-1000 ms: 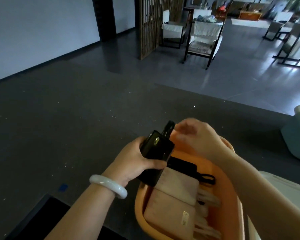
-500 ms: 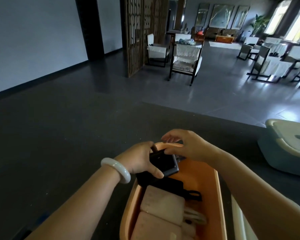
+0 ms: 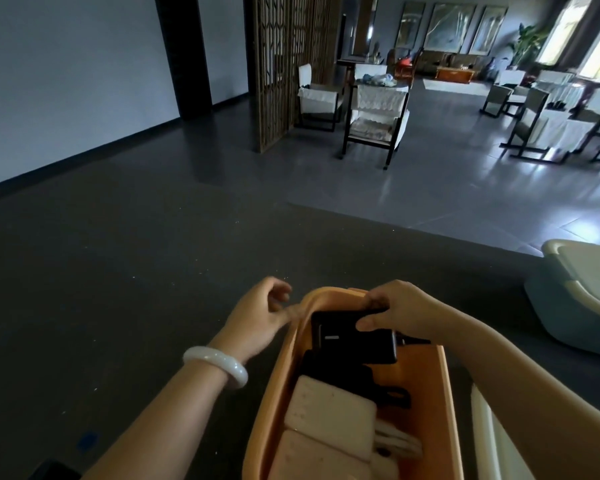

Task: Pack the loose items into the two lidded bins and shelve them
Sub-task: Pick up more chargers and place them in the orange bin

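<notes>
An orange bin [image 3: 442,393] stands open on the dark floor just in front of me. Inside lie two beige pouches [image 3: 329,415], a black strapped pouch [image 3: 357,382] and a flat black box [image 3: 355,337] at the far end. My right hand [image 3: 400,311] grips the top edge of that black box inside the bin. My left hand [image 3: 257,318], with a white bangle on the wrist, hovers just outside the bin's left rim, fingers loosely apart and holding nothing.
A pale blue bin with a cream lid [image 3: 582,303] sits on the floor to the right. A cream lid edge [image 3: 492,438] lies beside the orange bin. Chairs [image 3: 374,123] and a wooden lattice screen [image 3: 284,67] stand far back.
My left hand has let go of the black box and pulled away to the left. The right hand now holds the box, laid flatter in the bin. The camera tilted up.
</notes>
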A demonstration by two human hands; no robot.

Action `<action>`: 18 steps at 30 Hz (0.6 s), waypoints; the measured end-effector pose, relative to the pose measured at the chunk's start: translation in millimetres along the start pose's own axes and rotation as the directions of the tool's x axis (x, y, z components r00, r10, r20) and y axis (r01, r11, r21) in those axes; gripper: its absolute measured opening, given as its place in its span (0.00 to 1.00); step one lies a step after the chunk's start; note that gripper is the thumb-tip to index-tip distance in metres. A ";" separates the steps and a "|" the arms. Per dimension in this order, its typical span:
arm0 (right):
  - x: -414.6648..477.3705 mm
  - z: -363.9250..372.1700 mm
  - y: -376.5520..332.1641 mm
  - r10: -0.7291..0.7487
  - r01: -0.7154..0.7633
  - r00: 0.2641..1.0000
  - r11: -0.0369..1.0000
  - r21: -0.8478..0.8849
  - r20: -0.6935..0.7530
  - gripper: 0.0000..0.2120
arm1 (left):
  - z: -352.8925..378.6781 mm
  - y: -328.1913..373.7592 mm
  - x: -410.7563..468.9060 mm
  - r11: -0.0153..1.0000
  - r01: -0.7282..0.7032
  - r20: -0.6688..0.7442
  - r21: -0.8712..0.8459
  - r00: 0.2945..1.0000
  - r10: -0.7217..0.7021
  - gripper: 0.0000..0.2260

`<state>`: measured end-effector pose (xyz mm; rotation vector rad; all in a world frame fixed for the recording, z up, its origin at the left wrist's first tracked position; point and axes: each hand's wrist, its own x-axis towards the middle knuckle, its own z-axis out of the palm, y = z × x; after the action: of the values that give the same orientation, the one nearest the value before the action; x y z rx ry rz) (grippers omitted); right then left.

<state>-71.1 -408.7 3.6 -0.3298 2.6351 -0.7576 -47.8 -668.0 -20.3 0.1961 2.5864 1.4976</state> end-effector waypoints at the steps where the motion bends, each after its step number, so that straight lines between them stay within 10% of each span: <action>1: -1.2 0.9 4.5 0.044 -0.044 0.999 0.999 -0.005 -0.013 0.07 | 1.1 -6.7 -3.8 0.998 0.066 0.037 -0.007 0.997 -0.066 0.17; 5: 4.3 7.8 11.3 0.148 -0.148 0.989 0.986 -0.081 -0.006 0.07 | 20.9 -20.2 -17.4 0.972 0.234 0.211 -0.021 0.952 -0.224 0.10; 18: 30.6 54.0 25.7 0.240 -0.262 0.950 0.961 0.088 0.201 0.05 | 44.5 -40.9 -20.1 0.987 0.157 0.082 -0.036 0.985 -0.154 0.16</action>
<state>-79.1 -422.1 -61.7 -0.0291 2.3849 -0.7475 -21.2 -654.2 -76.5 0.0457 2.4435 1.4580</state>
